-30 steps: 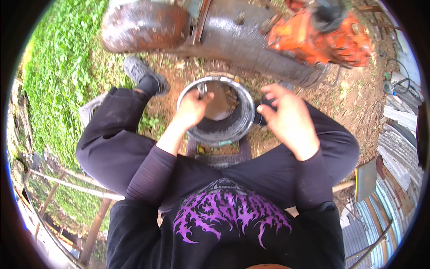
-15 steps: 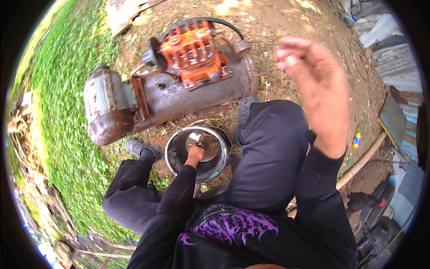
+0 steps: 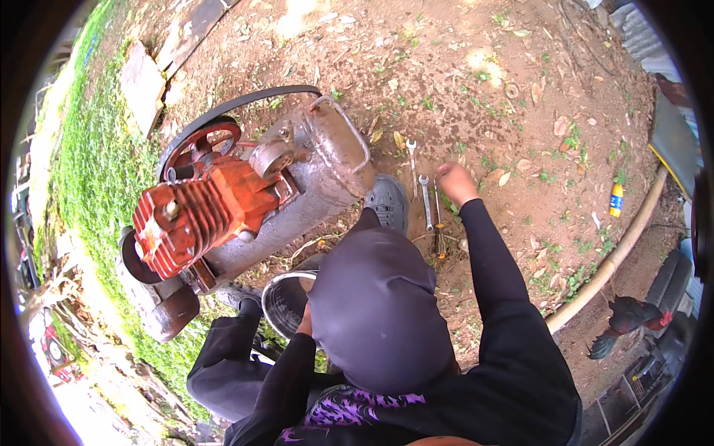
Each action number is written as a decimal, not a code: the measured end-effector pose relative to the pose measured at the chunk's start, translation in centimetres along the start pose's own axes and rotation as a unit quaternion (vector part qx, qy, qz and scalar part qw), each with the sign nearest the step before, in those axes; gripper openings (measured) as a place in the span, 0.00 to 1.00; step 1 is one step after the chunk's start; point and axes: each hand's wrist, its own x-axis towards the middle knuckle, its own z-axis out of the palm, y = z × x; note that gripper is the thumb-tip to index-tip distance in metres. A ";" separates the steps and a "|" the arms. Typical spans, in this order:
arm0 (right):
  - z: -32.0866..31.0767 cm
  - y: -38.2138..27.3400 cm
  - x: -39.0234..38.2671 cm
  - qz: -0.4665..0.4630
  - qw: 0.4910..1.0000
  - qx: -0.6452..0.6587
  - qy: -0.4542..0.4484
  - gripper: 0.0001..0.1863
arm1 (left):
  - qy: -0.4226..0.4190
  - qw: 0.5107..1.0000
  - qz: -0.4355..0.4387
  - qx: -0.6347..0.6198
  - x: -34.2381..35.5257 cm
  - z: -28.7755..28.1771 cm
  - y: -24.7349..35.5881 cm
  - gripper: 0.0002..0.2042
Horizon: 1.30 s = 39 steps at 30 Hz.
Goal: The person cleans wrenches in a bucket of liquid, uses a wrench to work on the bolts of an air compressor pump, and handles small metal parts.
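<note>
My left hand (image 3: 305, 321) is at the right side of a round metal-rimmed bucket (image 3: 269, 299) between my legs. My knee hides its fingers and part of the bucket. Out to the right, my right hand (image 3: 455, 183) is low over the dirt, its fingers curled together; whatever is in them, if anything, does not show. Just left of it lie two combination wrenches (image 3: 413, 171) and a screwdriver (image 3: 440, 241) with a dark and orange handle. An old air compressor with an orange finned pump (image 3: 197, 215) and a rusty tank (image 3: 260, 241) stands to the left.
A large belt wheel and black belt (image 3: 216, 111) stick out behind the pump. Farther right are a yellow and blue bottle (image 3: 616, 199), a bamboo pole (image 3: 610, 260) and a dark rooster (image 3: 632, 317). Boards (image 3: 141, 85) lie at the far left, beside grass.
My view has swung right. My right hand has dropped from in front of me to beside the wrenches. My left hand, earlier inside the bucket, is at its right side, partly behind my knee.
</note>
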 end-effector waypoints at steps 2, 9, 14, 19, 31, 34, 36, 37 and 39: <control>2.4 -0.8 0.0 0.009 0.995 -0.093 -0.025 0.12 | 0.000 1.000 -0.012 0.000 -0.8 -0.4 0.8 0.26; 5.0 2.9 -1.0 0.002 0.991 -0.134 0.012 0.18 | -0.019 0.999 -0.031 0.023 -2.3 -1.3 3.8 0.25; 5.0 4.3 -2.0 -0.020 0.997 -0.075 0.001 0.19 | -0.029 0.998 -0.039 0.038 -3.0 -1.5 5.1 0.24; 4.3 4.0 -3.1 -0.010 0.998 -0.042 0.040 0.15 | -0.035 0.997 -0.039 0.052 -3.0 -2.0 5.8 0.24; 4.3 -3.1 -3.5 0.043 0.997 -0.061 0.005 0.26 | -0.043 0.997 -0.032 0.055 -2.9 -1.7 6.2 0.23; 5.5 -3.0 -2.4 0.047 0.995 -0.090 0.009 0.29 | -0.040 0.998 -0.025 0.049 -3.0 -1.7 6.2 0.23; 6.3 -2.9 -2.0 0.040 0.996 -0.079 0.021 0.29 | -0.034 0.998 -0.022 0.039 -3.3 -1.6 6.0 0.23; 6.7 -2.8 -1.9 0.035 0.996 -0.074 0.027 0.28 | -0.033 0.999 -0.022 0.035 -3.8 -1.6 5.7 0.23; 7.0 -1.8 -1.7 0.020 0.996 -0.073 0.045 0.25 | -0.034 0.999 -0.011 0.029 -3.5 -1.7 6.3 0.23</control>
